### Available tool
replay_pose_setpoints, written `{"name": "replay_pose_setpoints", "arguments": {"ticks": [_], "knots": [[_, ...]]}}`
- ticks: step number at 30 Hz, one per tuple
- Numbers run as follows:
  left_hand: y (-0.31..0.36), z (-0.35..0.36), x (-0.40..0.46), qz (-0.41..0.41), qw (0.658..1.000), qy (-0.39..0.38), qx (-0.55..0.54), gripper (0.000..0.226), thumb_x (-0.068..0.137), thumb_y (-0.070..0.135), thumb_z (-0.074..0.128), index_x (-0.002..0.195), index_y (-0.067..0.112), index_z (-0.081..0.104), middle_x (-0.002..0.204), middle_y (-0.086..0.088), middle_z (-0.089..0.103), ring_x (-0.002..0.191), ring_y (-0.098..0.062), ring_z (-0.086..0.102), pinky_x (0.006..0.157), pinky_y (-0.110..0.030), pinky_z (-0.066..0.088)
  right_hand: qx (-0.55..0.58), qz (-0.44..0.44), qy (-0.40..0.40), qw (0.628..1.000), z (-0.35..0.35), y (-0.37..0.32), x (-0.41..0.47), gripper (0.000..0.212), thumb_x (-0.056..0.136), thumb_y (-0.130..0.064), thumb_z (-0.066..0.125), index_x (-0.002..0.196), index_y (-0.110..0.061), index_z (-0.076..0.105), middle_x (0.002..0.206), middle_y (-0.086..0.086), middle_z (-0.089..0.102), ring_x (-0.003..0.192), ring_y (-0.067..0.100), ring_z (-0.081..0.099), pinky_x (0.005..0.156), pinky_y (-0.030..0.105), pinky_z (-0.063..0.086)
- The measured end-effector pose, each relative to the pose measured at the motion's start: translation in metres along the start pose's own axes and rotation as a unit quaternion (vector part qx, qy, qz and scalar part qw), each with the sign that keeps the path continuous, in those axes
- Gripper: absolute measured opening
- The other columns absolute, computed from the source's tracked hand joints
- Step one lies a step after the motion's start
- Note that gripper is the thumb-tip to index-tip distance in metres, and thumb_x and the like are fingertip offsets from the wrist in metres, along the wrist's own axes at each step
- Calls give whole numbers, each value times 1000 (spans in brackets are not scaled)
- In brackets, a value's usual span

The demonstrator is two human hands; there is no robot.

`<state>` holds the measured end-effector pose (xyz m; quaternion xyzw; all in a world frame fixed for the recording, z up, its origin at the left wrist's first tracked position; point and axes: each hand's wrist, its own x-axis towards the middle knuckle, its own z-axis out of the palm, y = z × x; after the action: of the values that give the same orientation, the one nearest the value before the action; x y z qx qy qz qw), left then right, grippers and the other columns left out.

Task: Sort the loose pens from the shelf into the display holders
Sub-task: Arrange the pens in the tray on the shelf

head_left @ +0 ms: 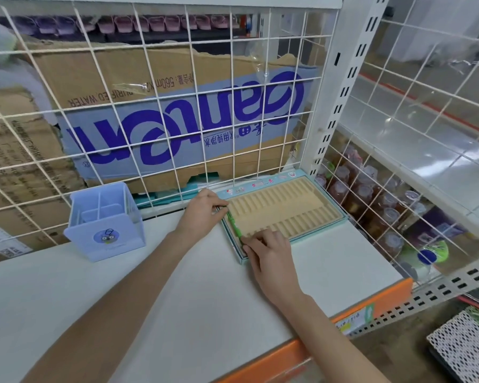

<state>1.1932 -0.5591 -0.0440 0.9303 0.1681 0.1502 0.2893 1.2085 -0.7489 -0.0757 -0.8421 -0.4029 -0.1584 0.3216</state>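
Green pen seated at the leftmost slot of the slotted tray, both hands pinching it.

Long axis runs far-to-near along the tray's left edge. Left hand holds the far end, right hand the near end. Other slots empty; purple divided pen cup, well left, appears empty.

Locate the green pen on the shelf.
In the head view, the slim green pen lies along the left edge of the beige slotted display tray, held at its ends by both hands' fingers.
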Motion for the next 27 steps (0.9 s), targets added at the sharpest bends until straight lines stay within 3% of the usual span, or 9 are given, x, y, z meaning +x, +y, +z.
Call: {"name": "replay_pose_setpoints", "arguments": {"ticks": [7,14,18,22,25,27], "knots": [[-4,3,-2,15,1000,1,8,26,90,16,59,114,7,67,103,-6,53,88,-10,47,76,-11,29,-6,-8,-2,1000,0,0,0,29,90,-28,43,93,-19,71,80,0,57,74,21,45,64,29,29],[-6,6,-3,43,998,-13,33,28,93,15,54,117,2,63,105,-8,48,90,-11,45,82,-6,24,-30,-24,-27,999,0,-1,2,29,90,-23,41,89,-17,69,82,-4,60,75,15,35,64,29,23],[-7,7,-3,55,998,-16,37,29,94,14,53,117,-1,63,102,-8,45,90,-13,44,83,-9,26,-34,-24,-38,998,-1,-1,2,29,90,-23,40,88,-18,68,83,-5,60,76,15,35,64,29,24],[-9,8,0,45,998,-22,35,29,94,16,53,113,-3,65,104,-11,48,96,-19,52,89,-21,37,-19,-16,-52,998,-3,-2,3,31,90,-25,39,88,-17,68,85,-5,61,77,14,36,66,27,22],[-6,7,-8,51,998,-16,38,30,96,15,50,120,0,60,108,-11,48,98,-18,49,90,-16,31,-12,-7,-59,998,-5,-4,4,31,90,-26,38,87,-17,68,84,-5,60,76,16,40,65,26,17],[-4,7,-20,63,997,-12,42,33,97,14,47,127,2,55,119,-12,48,106,-23,49,98,-22,33,-2,-1,-65,998,-7,-6,4,33,90,-26,37,87,-16,68,83,-4,60,74,21,47,66,25,15]]}}
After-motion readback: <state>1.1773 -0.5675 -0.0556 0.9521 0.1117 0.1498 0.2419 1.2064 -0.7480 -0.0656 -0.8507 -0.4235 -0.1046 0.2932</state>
